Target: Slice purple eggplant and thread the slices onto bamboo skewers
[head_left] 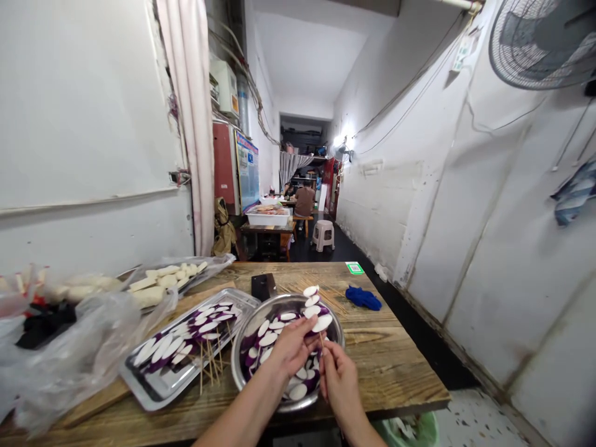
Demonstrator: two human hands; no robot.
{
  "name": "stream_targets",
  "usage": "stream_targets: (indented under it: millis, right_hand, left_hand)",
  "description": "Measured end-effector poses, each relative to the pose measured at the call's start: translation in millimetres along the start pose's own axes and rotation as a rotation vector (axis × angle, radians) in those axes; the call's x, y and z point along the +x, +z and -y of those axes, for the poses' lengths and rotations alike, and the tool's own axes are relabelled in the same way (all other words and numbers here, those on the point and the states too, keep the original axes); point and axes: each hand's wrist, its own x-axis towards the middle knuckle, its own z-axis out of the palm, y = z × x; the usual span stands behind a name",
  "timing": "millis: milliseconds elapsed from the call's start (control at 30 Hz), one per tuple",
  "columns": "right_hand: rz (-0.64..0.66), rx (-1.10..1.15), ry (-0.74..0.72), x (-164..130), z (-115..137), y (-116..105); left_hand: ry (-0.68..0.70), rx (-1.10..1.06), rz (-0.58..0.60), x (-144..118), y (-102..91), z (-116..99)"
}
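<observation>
Over the steel bowl (pixel 238 347), my left hand (pixel 293 346) is closed around the lower slices of an eggplant skewer (pixel 312 310). Several oval white slices with purple skin are stacked along it, leading away from me. My right hand (pixel 339 372) pinches the bare end of the bamboo stick, just below the lowest slice. Loose eggplant slices (pixel 298 390) fill the bowl under both hands, partly hidden by them. Left of the bowl, a metal tray (pixel 151 388) carries finished-looking eggplant skewers (pixel 186 338), their sticks poking out over its right rim.
Bare bamboo sticks (pixel 335 298) and a blue cloth (pixel 363 298) lie behind the bowl, near a dark box (pixel 263 287). Plastic bags (pixel 84 341) and pale cut pieces (pixel 167 279) crowd the left. A green-lined bin (pixel 423 429) stands below the table's front edge. A person (pixel 305 202) sits farther back.
</observation>
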Motion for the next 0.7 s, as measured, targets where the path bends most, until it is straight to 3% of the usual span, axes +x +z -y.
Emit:
stream_targets:
  millis: [200,300,467,700]
  right_hand:
    - [-0.048,-0.036,-0.04,4.2,-2.3,-3.6]
    - [-0.059,-0.001,-0.019,4.5,1.4,-3.2]
    - [-0.014,0.035,0.058,-4.3,1.6,-3.0]
    - [-0.006,-0.013,0.094,-14.6,0.0,-8.6]
  left_hand:
    - [-0.05,0.007,-0.001,0.0,1.2,1.5]
    - [-0.013,0.044,0.034,0.5,1.6,-2.7]
    - [0.103,0.005,-0.02,5.1,2.6,-11.0]
    - [-0.002,0.061,-0.089,5.7,-5.7,-0.8]
